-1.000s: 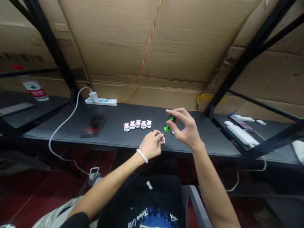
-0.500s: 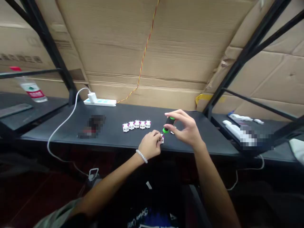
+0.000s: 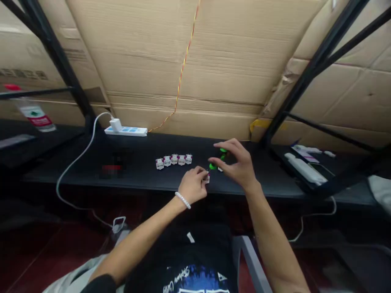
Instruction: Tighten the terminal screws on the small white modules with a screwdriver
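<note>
My left hand, with a white beaded bracelet on the wrist, has its fingers closed on a small white and purple part near the table's front edge. My right hand holds a black and green screwdriver between thumb and fingers; its thin tip reaches down to that part. Several similar white and purple parts stand in a row left of my hands. Another white part lies partly hidden behind my right hand.
A white power strip with a plugged-in charger and cable lies at the back left of the black table. A bottle stands far left. Black metal posts rise at both sides. White items lie at the right.
The camera view has shifted slightly. The fingers of my right hand have moved a little around the screwdriver handle. My left hand keeps its hold on the small part.
</note>
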